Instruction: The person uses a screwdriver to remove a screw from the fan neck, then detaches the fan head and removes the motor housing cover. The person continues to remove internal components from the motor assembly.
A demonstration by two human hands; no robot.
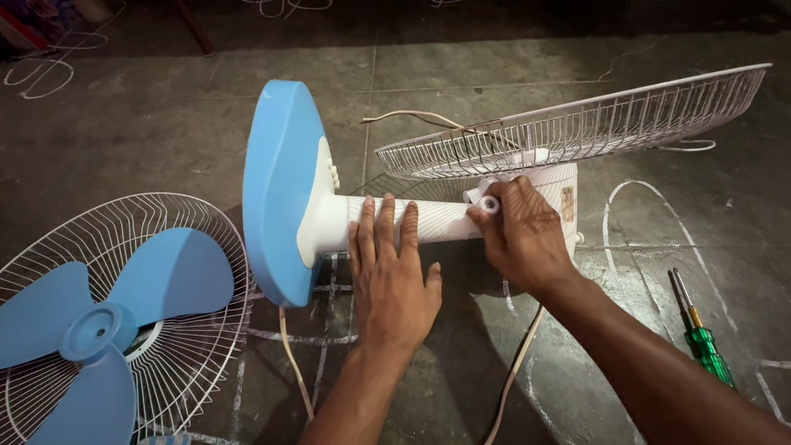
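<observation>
A table fan lies on its side on the floor, its blue round base [280,185] standing on edge at the left and its white ribbed neck [441,221] running to the right. My left hand [391,276] rests flat on the neck, fingers together and pointing away from me. My right hand [523,235] grips a small white knob [489,203] at the joint between the neck and the white motor housing [564,194]. The rear wire guard [577,128] is fixed to the motor and tilts upward to the right.
The front wire guard [185,346] lies flat at the lower left with the blue three-blade propeller [99,330] resting in it. A green-handled screwdriver [700,334] lies on the concrete floor at the right. The fan's white cord [515,371] trails toward me. Chalk lines mark the floor.
</observation>
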